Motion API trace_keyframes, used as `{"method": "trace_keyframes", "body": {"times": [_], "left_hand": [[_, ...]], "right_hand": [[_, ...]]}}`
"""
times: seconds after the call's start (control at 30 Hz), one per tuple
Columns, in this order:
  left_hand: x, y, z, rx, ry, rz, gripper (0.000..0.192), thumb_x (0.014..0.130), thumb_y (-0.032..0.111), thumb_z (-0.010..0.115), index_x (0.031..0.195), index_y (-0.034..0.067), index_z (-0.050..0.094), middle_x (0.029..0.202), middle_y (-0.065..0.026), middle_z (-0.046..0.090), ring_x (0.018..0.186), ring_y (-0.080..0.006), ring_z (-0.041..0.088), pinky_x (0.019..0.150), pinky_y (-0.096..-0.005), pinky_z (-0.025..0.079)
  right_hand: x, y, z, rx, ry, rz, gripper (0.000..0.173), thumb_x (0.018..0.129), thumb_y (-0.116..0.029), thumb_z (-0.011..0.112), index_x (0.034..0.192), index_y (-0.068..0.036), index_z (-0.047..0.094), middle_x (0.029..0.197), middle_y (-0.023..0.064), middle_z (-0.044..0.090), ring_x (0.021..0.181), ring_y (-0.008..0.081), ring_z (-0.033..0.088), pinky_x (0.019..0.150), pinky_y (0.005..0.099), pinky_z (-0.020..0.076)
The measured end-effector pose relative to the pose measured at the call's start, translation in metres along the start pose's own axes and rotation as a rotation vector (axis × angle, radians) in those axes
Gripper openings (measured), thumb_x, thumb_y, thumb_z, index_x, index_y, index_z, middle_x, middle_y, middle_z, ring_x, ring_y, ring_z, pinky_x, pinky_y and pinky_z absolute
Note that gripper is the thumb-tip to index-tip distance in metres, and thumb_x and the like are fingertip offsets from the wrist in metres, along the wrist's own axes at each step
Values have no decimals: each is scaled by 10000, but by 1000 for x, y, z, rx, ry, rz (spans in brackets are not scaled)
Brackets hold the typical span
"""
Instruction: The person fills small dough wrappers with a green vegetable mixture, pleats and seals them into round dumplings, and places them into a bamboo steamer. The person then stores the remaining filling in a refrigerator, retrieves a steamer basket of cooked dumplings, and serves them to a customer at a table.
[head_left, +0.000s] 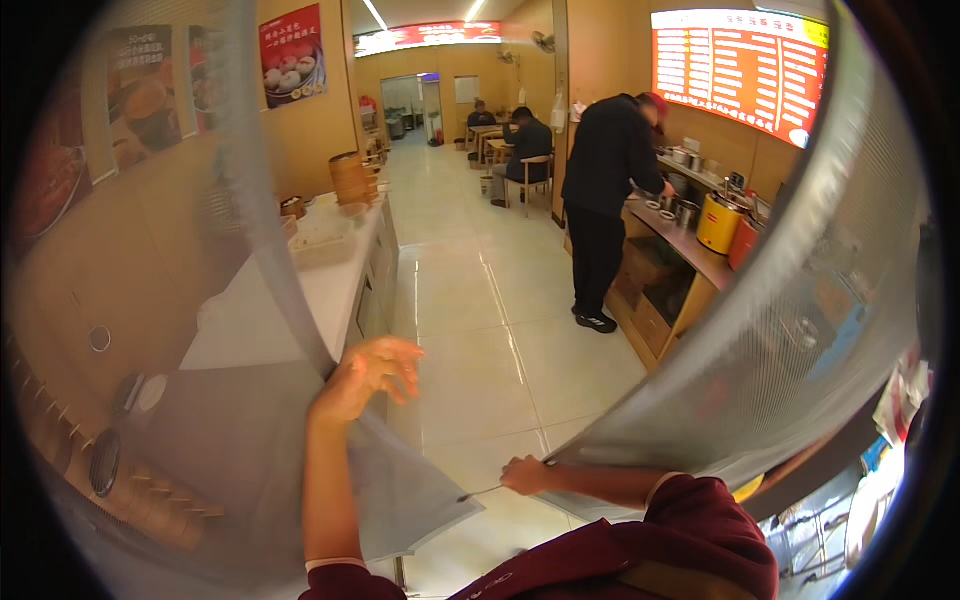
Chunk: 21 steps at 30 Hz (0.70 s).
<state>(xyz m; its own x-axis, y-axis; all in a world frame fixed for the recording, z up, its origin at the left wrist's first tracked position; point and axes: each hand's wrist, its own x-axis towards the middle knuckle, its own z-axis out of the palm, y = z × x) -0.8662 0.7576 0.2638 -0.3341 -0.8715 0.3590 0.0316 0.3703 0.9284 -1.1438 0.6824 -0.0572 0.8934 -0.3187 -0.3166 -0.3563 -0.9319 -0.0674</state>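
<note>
My left hand (367, 379) is raised with its fingers spread, beside the edge of a translucent plastic strip curtain (247, 450) on the left. It grasps nothing. Low in the middle, my right hand (526, 475) is closed on a thin metal utensil (480, 493), whose small dark tip points left; its exact kind cannot be told. Another curtain panel (720, 375) hangs on the right, draped over or against my right forearm. The parted panels frame a tiled shop floor.
A white counter (322, 289) with bamboo steamers (346, 178) runs along the left. At the right a person in black (600, 165) bends over a wooden counter (686, 247) holding a yellow pot (720, 223). Farther back, two people sit at wooden tables (491, 135).
</note>
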Motion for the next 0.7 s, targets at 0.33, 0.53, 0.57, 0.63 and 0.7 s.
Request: {"method": "trace_keyframes", "body": {"times": [0.33, 0.53, 0.57, 0.63, 0.7], "left_hand": [[-47, -2, -42, 199, 351, -129, 991, 686, 864, 362, 1143, 7, 559, 822, -37, 598, 725, -172, 623, 608, -283, 492], [-68, 24, -55, 219, 400, -178, 1055, 620, 896, 395, 1154, 0, 554, 810, -50, 604, 742, -188, 627, 623, -310, 508], [-73, 27, -56, 218, 386, -186, 1048, 621, 893, 404, 1157, 5, 554, 816, -51, 603, 750, -186, 626, 625, -309, 507], [-85, 32, -56, 240, 359, -206, 1030, 626, 885, 418, 1165, 17, 554, 829, -51, 600, 767, -181, 621, 633, -307, 503], [-98, 34, -56, 272, 333, -224, 1009, 634, 875, 431, 1173, 31, 554, 846, -50, 596, 787, -173, 616, 642, -303, 501]], "right_hand": [[50, 145, -17, 232, -164, 264, 261, 776, -78, 482, 962, -9, 652, 990, 216, 634, 926, 416, 605, 711, 529, 491], [51, 174, -2, 203, -135, 147, 263, 844, -232, 465, 887, -85, 679, 927, 145, 656, 901, 333, 607, 770, 416, 474], [48, 174, -3, 322, -101, 189, 258, 841, -234, 473, 883, -87, 681, 926, 141, 658, 892, 324, 608, 768, 408, 471], [42, 169, -7, 455, -64, 306, 249, 837, -240, 489, 876, -92, 685, 924, 133, 660, 874, 307, 610, 765, 393, 463], [35, 161, -12, 762, -115, 541, 262, 842, -245, 470, 866, -77, 669, 882, 81, 652, 862, 226, 609, 667, 358, 480]]}}
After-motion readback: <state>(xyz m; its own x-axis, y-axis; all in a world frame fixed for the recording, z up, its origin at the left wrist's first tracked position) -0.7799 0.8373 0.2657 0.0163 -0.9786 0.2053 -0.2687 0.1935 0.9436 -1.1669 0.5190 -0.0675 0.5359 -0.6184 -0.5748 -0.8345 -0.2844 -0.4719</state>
